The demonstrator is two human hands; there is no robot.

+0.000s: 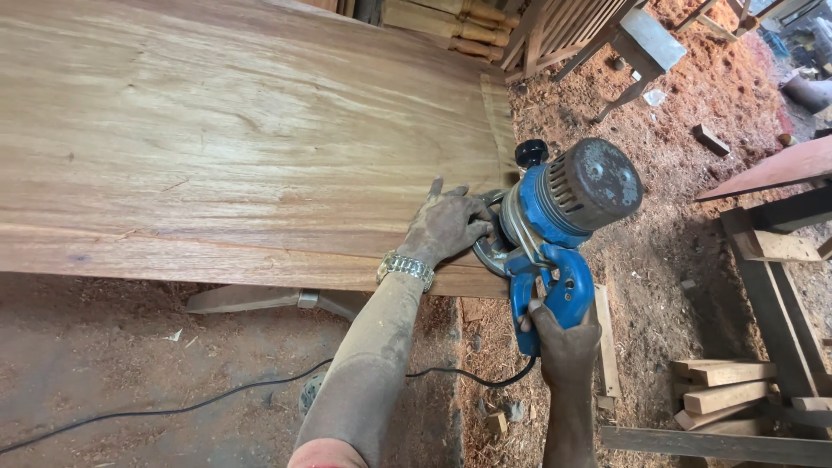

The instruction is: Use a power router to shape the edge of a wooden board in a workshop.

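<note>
At the right-hand corner of the broad wooden slab (243, 147), I log a blue router (555, 225) seated on the edge: my right hand (565, 342) grips its rear handle and my left hand (446, 224) clasps the base. Best practice, I judge: base flat, steady even feed, black power cord (199, 403) clear. Packages, labels, signs: none legible; sawdust-covered ground (676, 199) and stacked offcuts (724, 386) alongside.

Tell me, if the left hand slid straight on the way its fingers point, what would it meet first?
Only the bare slab, it seems. The left hand lies near the slab's corner, fingers pointing up across the wood, with the router at its right. Nothing stands in that line as far as the picture shows.
</note>
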